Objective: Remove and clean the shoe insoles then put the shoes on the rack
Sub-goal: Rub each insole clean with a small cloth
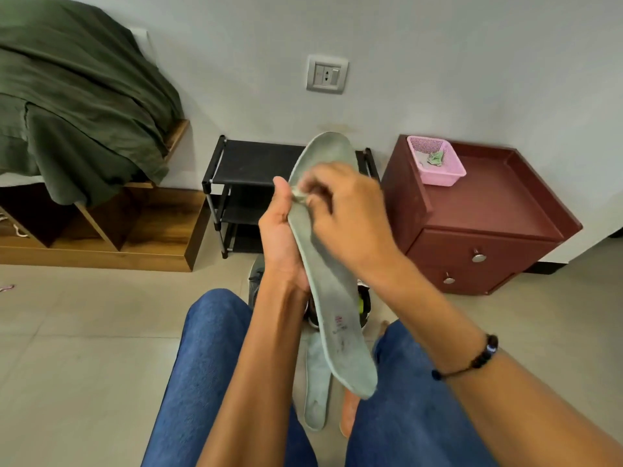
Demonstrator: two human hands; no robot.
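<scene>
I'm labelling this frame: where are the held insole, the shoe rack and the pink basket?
held insole (332, 298): head view, on its mid-length.
shoe rack (256, 163): head view, on its top shelf.
pink basket (445, 175): head view, on its front wall.

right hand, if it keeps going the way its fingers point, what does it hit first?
The right hand points left, pinching a small wipe on the insole. Straight on, it likely meets the left hand's thumb first; depth is unclear.
</scene>
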